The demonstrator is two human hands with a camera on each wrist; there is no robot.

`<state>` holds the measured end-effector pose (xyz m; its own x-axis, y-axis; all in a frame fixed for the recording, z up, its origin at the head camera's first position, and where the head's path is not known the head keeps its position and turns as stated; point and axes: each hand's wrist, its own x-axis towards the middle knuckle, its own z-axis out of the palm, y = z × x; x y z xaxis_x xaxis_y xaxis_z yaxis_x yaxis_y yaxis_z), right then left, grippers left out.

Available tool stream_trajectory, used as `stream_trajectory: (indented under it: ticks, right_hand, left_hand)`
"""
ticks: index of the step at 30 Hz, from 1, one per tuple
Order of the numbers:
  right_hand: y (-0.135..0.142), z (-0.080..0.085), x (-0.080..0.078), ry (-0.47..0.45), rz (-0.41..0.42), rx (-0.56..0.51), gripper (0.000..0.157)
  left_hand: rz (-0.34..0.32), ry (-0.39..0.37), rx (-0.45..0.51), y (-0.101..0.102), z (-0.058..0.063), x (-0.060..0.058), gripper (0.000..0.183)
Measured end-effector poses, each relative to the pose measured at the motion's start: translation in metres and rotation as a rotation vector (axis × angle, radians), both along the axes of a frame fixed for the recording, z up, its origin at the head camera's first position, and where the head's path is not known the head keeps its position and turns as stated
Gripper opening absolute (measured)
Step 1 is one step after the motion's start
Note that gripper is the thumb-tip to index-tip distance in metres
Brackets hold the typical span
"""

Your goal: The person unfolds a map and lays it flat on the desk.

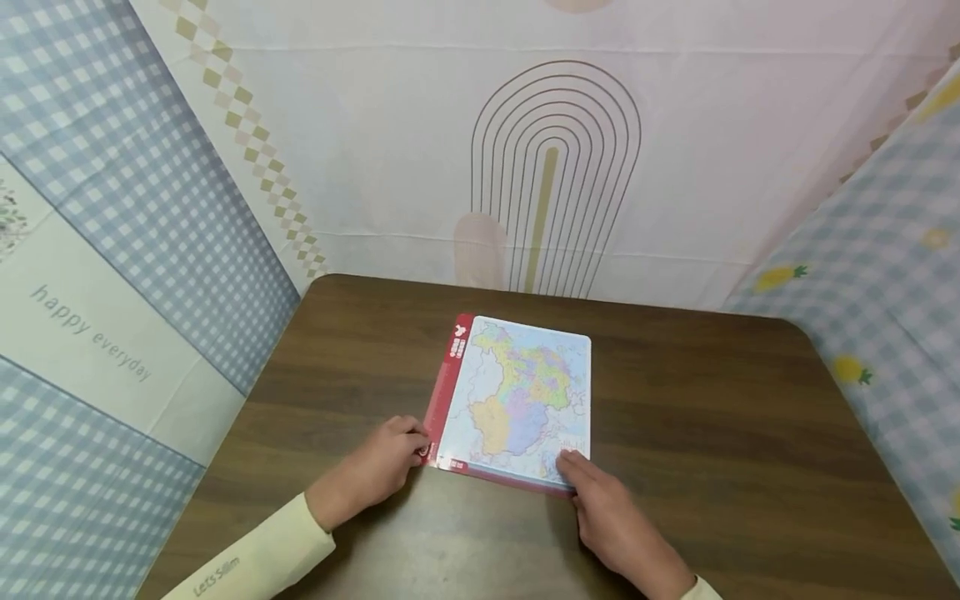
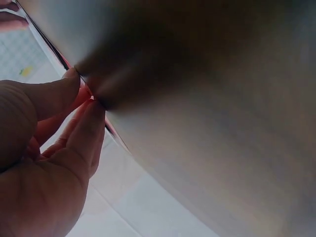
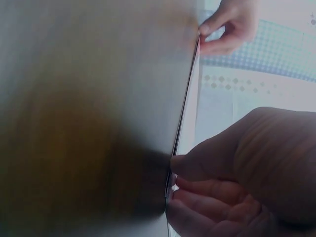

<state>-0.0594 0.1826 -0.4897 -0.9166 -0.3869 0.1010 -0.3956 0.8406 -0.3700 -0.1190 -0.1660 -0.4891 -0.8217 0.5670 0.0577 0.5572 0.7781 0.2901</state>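
Observation:
A thin, flat map sheet or board [image 1: 525, 392] with coloured regions, a pale blue ground and a red strip down its left side lies on the table. Its lower left corner is between the thumb and fingers of my left hand [image 1: 384, 460]. At the lower right corner my right hand [image 1: 617, 515] grips the edge, with a finger or thumb lying over the printed face. Along the near edge a second, reddish layer shows under the map. Both wrist views show the map only as a thin edge, with thumb and fingertips against it.
The brown wooden table [image 1: 697, 417] extends on both sides of the map. Behind it hangs a pale cloth [image 1: 390, 150] with an arch pattern. Blue checked cloths [image 1: 127, 108] flank the table left and right.

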Motion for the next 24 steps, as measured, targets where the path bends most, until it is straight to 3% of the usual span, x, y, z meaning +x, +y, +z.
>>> stream_trajectory:
  ticks: [5, 9, 20, 24]
  right_hand:
    - [0.015, -0.005, -0.007, 0.152, 0.064, -0.004, 0.054]
    - [0.024, -0.009, -0.014, 0.197, 0.095, -0.012, 0.055]
    - [0.026, -0.004, -0.017, 0.102, 0.072, 0.017, 0.050]
    - [0.018, -0.003, -0.019, 0.054, 0.055, 0.068, 0.049]
  left_hand:
    - [-0.013, 0.032, 0.023, 0.009, 0.001, 0.010, 0.023]
    - [-0.012, 0.045, 0.017, 0.015, 0.001, 0.015, 0.023]
    - [0.057, 0.006, 0.034, 0.020, 0.002, 0.019, 0.030]
    - [0.044, -0.010, 0.057, 0.020, 0.001, 0.019, 0.032]
